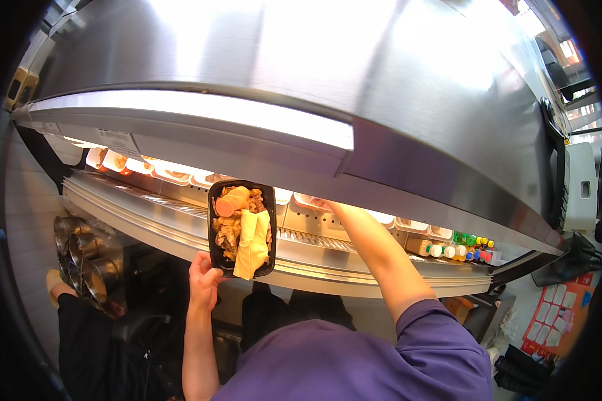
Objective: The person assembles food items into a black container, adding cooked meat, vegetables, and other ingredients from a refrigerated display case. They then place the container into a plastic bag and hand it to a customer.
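A black rectangular food tray [273, 230] is held up in front of the lit display case by my left hand [205, 275], its thumb and fingers closed on the lower left corner. In the tray lie browned meat pieces [227, 239], orange slices [231, 202] that look like sweet potato or carrot, and a folded pale yellow sheet [252, 245]. My right arm stretches into the case under its steel hood. There my right hand [325, 204] is at a white tray [306, 200]; glare and the hood's edge hide its fingers, so its grip does not show.
White food trays [170, 175] line the case shelf, and small capped bottles [471, 248] stand at its right end. The steel hood [408, 160] overhangs the shelf. Metal pots [100, 275] are below left, beside a person in black [114, 347]. A red and orange carton [554, 314] lies at right.
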### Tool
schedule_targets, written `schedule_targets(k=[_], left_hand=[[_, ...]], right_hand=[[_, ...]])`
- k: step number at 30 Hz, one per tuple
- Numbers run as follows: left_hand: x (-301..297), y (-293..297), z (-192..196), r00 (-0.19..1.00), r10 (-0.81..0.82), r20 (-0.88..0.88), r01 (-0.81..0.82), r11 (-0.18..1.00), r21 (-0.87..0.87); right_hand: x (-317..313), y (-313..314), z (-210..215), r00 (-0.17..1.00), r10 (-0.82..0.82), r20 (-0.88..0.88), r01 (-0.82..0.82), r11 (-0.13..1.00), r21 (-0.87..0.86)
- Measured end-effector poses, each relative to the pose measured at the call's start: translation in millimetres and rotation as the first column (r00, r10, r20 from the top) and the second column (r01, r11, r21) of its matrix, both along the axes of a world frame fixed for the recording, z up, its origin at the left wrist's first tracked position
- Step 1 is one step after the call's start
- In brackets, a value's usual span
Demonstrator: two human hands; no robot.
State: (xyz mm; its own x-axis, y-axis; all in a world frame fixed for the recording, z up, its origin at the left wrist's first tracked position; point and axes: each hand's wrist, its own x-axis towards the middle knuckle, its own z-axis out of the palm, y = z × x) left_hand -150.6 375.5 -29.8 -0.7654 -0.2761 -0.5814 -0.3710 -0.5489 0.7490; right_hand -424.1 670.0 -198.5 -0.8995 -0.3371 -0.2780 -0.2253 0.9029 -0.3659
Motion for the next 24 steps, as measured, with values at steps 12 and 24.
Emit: schedule_targets(k=[12,24], left_hand=[[0.5,-6.2,-7.1,0.999,0.021,0.024,-0.022,1.000,0.022],[5.6,-12.7,-18.5,0.998,-0.032,-0.048,0.039,0.988,0.147]], right_hand=[[-5.3,-18.3,144.7,0.787,0.014,0.617,0.451,0.669,-0.591],[-11.1,-60.5,166.8,0.971,0.021,0.239,0.077,0.917,-0.392]])
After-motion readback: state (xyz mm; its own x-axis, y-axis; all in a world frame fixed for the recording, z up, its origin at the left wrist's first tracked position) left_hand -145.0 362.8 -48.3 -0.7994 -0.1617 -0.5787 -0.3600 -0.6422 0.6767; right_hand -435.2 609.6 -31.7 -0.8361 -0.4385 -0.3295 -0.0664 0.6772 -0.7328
